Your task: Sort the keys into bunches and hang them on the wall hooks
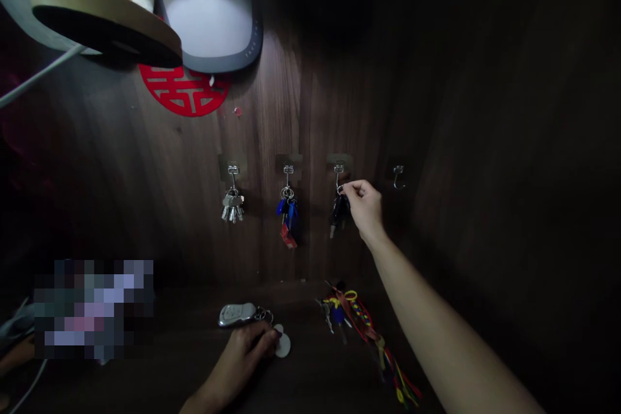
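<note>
My right hand (pixel 365 208) is raised to the wall, thumb and forefinger pinching the ring of a bunch of dark keys (pixel 338 207) at the third metal hook (pixel 338 171). The hand partly covers these keys. Low on the dark wooden surface, my left hand (pixel 242 352) is closed, its fingertips at a pale round tag (pixel 283 345). Just beyond its knuckles lies a silver remote key fob (pixel 237 314) with metal rings. Between my arms rests a bunch of keys (pixel 334 312) with a colourful braided strap (pixel 366 323).
Silver keys (pixel 233 206) hang from the left hook, and blue-headed keys (pixel 287 208) from the second. A bare hook (pixel 398 178) is at right. Above are a grey cap (pixel 208 26), a red paper cutout (pixel 187 94) and a round lamp (pixel 104 19) with its cable (pixel 41 74).
</note>
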Demonstrator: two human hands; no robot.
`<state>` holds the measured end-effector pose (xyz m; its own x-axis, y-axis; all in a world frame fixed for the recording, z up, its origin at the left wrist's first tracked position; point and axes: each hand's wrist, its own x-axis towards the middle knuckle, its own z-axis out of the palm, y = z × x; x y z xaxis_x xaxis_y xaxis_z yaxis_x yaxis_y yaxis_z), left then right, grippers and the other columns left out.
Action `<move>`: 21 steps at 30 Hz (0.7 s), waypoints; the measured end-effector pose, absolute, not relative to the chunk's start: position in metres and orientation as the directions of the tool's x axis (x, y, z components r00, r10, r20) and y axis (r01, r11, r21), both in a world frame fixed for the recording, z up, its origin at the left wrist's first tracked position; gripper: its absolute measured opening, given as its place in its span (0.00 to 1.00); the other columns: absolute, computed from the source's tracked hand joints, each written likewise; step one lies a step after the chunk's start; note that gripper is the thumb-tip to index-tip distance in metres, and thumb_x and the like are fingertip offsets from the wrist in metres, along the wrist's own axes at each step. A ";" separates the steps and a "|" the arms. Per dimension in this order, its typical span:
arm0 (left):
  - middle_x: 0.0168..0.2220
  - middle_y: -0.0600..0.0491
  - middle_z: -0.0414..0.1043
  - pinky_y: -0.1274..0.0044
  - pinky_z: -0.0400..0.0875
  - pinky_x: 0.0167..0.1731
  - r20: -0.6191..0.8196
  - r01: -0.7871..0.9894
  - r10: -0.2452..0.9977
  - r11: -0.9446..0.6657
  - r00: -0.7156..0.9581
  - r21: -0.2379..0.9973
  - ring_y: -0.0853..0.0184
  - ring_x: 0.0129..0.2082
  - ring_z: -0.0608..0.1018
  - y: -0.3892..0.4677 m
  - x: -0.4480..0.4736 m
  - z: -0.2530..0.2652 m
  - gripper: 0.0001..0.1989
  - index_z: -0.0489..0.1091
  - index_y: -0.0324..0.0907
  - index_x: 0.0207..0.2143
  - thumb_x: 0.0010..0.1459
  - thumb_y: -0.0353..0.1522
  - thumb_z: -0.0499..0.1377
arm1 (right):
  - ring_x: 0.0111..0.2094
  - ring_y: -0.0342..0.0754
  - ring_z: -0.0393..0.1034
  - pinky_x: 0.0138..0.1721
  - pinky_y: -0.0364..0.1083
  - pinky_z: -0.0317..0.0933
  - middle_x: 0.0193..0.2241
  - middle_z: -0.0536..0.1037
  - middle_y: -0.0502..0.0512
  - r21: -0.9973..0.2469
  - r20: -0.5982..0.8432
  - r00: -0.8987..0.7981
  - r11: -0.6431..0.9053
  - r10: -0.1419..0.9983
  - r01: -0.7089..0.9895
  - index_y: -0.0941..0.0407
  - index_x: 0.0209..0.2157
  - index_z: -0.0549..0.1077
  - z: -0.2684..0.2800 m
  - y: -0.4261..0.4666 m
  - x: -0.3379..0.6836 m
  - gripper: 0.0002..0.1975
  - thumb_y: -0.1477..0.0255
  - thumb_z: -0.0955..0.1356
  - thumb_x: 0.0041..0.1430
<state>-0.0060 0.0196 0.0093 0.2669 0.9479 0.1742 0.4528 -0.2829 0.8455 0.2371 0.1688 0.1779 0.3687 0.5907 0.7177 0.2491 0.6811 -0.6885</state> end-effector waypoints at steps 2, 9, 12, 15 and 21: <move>0.24 0.54 0.68 0.80 0.63 0.29 0.170 0.456 0.949 -0.278 0.265 0.846 0.68 0.27 0.69 0.020 -0.006 0.010 0.23 0.69 0.41 0.23 0.58 0.48 0.48 | 0.25 0.45 0.68 0.28 0.43 0.59 0.20 0.73 0.50 -0.695 0.712 0.370 0.675 0.596 0.250 0.57 0.22 0.69 0.175 0.169 0.236 0.10 0.64 0.67 0.48; 0.22 0.55 0.67 0.80 0.62 0.28 0.163 0.439 0.952 -0.266 0.259 0.858 0.69 0.25 0.69 0.021 -0.006 0.008 0.23 0.69 0.41 0.23 0.58 0.48 0.49 | 0.25 0.44 0.65 0.26 0.42 0.59 0.21 0.72 0.49 -0.721 0.686 0.363 0.659 0.631 0.216 0.57 0.25 0.72 0.165 0.162 0.234 0.12 0.62 0.67 0.48; 0.23 0.55 0.67 0.80 0.62 0.28 0.166 0.433 0.953 -0.266 0.255 0.861 0.69 0.25 0.69 0.020 -0.006 0.009 0.22 0.69 0.40 0.23 0.59 0.47 0.49 | 0.25 0.43 0.65 0.23 0.41 0.60 0.22 0.72 0.49 -0.777 0.623 0.365 0.604 0.692 0.179 0.57 0.29 0.74 0.160 0.154 0.236 0.14 0.60 0.67 0.49; 0.23 0.55 0.67 0.80 0.63 0.28 0.163 0.434 0.955 -0.261 0.250 0.862 0.68 0.26 0.69 0.019 -0.006 0.010 0.22 0.69 0.40 0.24 0.59 0.46 0.49 | 0.28 0.44 0.66 0.22 0.41 0.62 0.26 0.73 0.51 -0.807 0.582 0.361 0.573 0.729 0.144 0.57 0.35 0.74 0.153 0.145 0.237 0.17 0.59 0.65 0.50; 0.23 0.55 0.67 0.79 0.63 0.29 0.170 0.444 0.952 -0.271 0.253 0.854 0.69 0.25 0.68 0.019 -0.006 0.011 0.22 0.68 0.41 0.23 0.58 0.47 0.49 | 0.31 0.46 0.71 0.23 0.41 0.63 0.32 0.76 0.56 -0.840 0.528 0.349 0.537 0.775 0.079 0.58 0.40 0.73 0.129 0.131 0.240 0.20 0.59 0.65 0.49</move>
